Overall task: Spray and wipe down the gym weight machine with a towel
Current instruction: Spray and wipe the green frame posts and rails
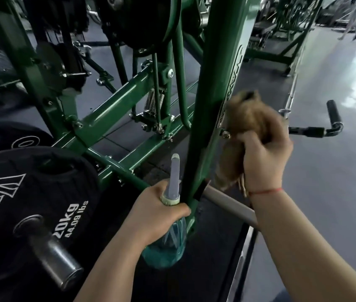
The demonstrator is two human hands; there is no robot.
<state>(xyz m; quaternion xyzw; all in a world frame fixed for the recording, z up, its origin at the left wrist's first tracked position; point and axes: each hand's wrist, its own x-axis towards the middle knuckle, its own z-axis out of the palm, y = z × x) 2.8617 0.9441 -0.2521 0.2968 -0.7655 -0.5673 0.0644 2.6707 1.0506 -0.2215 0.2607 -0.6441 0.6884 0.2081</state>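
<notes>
The green weight machine fills the view, with a thick slanted green post running down the middle. My right hand grips a bunched brown towel, blurred by motion, against the right face of that post. My left hand holds a spray bottle by its neck just left of the post's lower end. The bottle has a blue-green body and a grey nozzle pointing up and away.
A black 20 kg plate sits on a steel sleeve at the lower left. A steel bar juts out under my right forearm. A black-gripped handle sticks out at the right. Grey floor lies beyond it.
</notes>
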